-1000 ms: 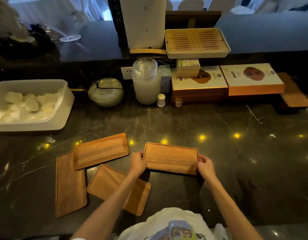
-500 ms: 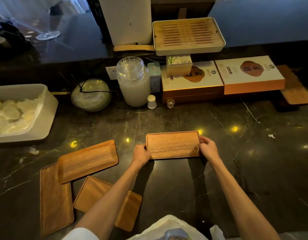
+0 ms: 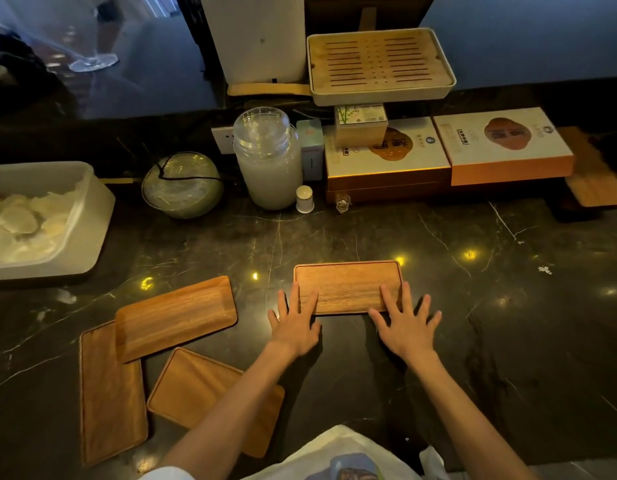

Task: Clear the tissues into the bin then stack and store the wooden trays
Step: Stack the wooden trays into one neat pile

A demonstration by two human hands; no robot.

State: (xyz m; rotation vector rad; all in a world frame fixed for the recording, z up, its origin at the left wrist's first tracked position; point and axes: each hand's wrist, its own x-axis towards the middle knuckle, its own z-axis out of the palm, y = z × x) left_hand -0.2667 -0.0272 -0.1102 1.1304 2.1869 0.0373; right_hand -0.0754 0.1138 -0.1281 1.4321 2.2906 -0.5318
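Nearest the person, three wooden trays lie loose on the dark counter (image 3: 507, 341) to the left: one under the left forearm (image 3: 196, 386), one lying lengthwise away from the person at the far left (image 3: 106, 393), and one (image 3: 175, 317) angled across that one's far end, overlapping it. Past them, the left hand (image 3: 295, 327) and right hand (image 3: 405, 329) lie flat with fingers spread, holding nothing; their fingertips rest on the near edge of a fourth tray (image 3: 348, 285), which sits flat with its long axis running left to right.

The loose trays all lie left of this tray, so the left hand is the nearer one, likely to fetch them for stacking here.

Further left, a white bin (image 3: 88, 216) holds crumpled tissues (image 3: 19, 226). At the back stand a glass jar (image 3: 269, 161) and boxes (image 3: 501, 147).
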